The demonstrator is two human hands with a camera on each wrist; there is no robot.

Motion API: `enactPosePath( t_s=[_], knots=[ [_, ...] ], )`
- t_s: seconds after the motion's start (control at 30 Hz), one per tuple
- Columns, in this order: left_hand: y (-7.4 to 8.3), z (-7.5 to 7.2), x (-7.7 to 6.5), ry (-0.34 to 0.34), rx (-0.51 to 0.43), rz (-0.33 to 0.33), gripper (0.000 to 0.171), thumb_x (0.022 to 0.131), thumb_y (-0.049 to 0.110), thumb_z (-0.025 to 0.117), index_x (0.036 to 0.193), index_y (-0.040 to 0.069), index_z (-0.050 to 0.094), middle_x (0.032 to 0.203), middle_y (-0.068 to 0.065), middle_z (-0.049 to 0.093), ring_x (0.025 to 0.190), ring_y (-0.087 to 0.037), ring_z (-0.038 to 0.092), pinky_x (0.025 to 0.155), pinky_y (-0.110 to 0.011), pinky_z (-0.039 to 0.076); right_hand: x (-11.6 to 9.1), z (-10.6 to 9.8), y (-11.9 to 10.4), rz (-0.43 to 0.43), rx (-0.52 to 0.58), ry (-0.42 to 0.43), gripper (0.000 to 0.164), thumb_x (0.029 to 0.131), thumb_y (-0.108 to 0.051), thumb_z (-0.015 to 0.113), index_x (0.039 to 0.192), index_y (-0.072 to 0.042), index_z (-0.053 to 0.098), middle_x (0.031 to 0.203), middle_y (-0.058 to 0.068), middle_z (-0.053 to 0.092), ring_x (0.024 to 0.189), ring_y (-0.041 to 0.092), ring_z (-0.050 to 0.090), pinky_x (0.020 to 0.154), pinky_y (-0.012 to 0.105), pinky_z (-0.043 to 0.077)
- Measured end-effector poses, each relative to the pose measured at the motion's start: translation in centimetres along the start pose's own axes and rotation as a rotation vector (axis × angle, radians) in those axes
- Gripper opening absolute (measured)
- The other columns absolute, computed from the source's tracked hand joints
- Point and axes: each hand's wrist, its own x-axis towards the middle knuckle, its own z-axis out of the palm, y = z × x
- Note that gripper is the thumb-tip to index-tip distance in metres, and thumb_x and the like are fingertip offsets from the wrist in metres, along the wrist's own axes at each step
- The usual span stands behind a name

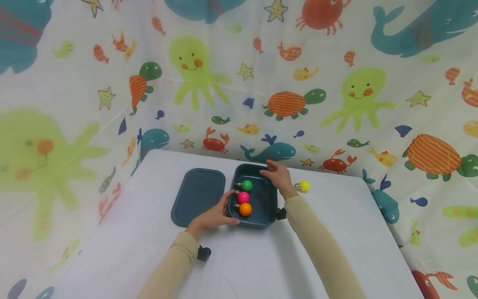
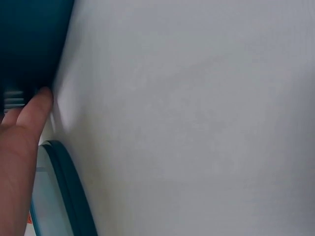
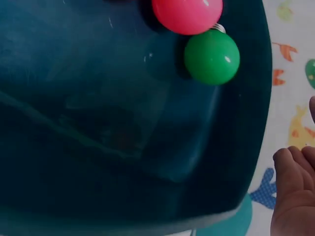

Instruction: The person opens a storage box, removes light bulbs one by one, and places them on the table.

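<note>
My left hand [image 1: 213, 216] holds the near left corner of a dark blue plastic box [image 1: 264, 199], thumb at the front and fingers along the left wall. In the left wrist view a digit [image 2: 35, 113] touches the box's outer wall. Inside, a green light bulb [image 1: 247, 185], a pink light bulb [image 1: 243, 197] and an orange light bulb [image 1: 245, 209] lie in a column, their metal bases to the left. Over the far right corner is my right hand [image 1: 279, 177]. The right wrist view shows it [image 3: 295, 189] beyond the rim with nothing in its fingers.
A flat dark blue lid [image 1: 198, 197] lies left of the box. Just right of my right forearm, a yellow light bulb [image 1: 304, 185] rests on the white table [image 1: 336, 216]. Behind the table hangs a curtain [image 1: 239, 95] printed with sea animals.
</note>
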Motion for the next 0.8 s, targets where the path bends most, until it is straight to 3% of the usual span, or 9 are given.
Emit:
enactPosePath(
  t_s=[0.37,0.8],
  knots=[
    [-0.6,-1.0,1.1,-0.003,-0.006,0.012,0.103,0.084,0.027,0.078,0.155,0.033,0.004,0.164,-0.010,0.002,0.147,-0.032,0.018,0.116,-0.048,0.022,1.8,4.3,0.1,0.041,-0.166,-0.021,0.058,0.088,-0.025,0.074,0.138,-0.003,0.054,0.139,0.015,0.055,0.124,0.031,0.054,0.104,0.043,0.043],
    [-0.9,-1.8,2.3,-0.012,0.002,0.018,0.102,0.084,0.028,0.078,0.155,0.034,0.004,0.164,-0.011,0.004,0.147,-0.033,0.020,0.116,-0.049,0.023,3.1,6.1,1.0,0.138,-0.202,-0.062,0.057,0.087,-0.025,0.075,0.135,-0.001,0.056,0.136,0.019,0.056,0.116,0.034,0.057,0.100,0.045,0.048]
  ],
)
